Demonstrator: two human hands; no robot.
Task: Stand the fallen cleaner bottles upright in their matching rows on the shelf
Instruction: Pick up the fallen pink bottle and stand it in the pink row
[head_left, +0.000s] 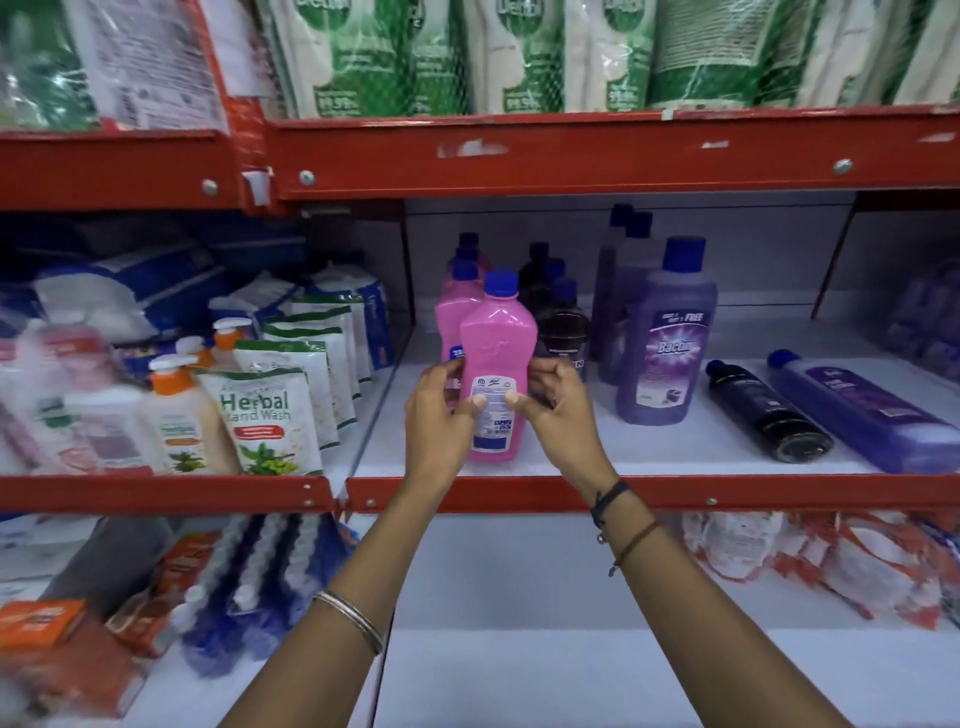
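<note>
A pink cleaner bottle with a blue cap stands upright at the front of the pink row on the white shelf, back label toward me. My left hand and my right hand grip its lower sides, thumbs on the label. Behind it to the right stands a row of black bottles, then a row of purple bottles. A black bottle and a purple bottle lie on their sides at the right of the shelf.
Herbal hand wash pouches and pump bottles fill the left bay. Red shelf beams run above and below. Green refill packs hang on the top shelf. Scrub brushes and red-white packets lie on the shelf beneath.
</note>
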